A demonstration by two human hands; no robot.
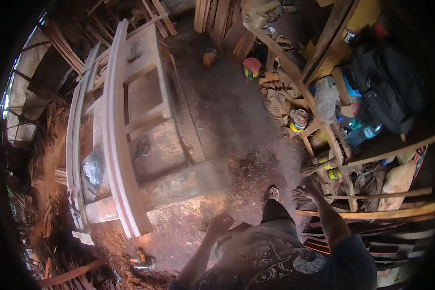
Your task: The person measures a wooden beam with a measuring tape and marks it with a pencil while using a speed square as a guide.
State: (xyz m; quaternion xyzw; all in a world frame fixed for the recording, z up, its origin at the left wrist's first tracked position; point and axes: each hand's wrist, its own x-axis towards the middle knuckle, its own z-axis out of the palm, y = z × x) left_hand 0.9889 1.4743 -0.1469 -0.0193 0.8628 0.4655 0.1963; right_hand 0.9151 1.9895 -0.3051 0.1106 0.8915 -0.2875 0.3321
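Observation:
My left hand [221,224] is in front of my body with its fingers loosely curled in, and nothing shows in it. It is nearest to the near end of a wooden workbench [179,186], without touching it. Out to the right, my right hand [309,191] hangs with its fingers slightly bent and apart, and I see nothing held. Close to that hand are a bundle of thin sticks [316,167] and a wooden rail [382,195]. A long, pale grooved timber [114,130] lies lengthwise on the bench, with a second long timber [75,130] farther left.
An orange and grey power tool [143,261] sits on the floor near the bench. A clear plastic bag [93,168] lies between the timbers. Right of the dirt floor, wooden shelving holds a black bag [389,82] and bottles; wood offcuts [280,96] and tins stand beside it.

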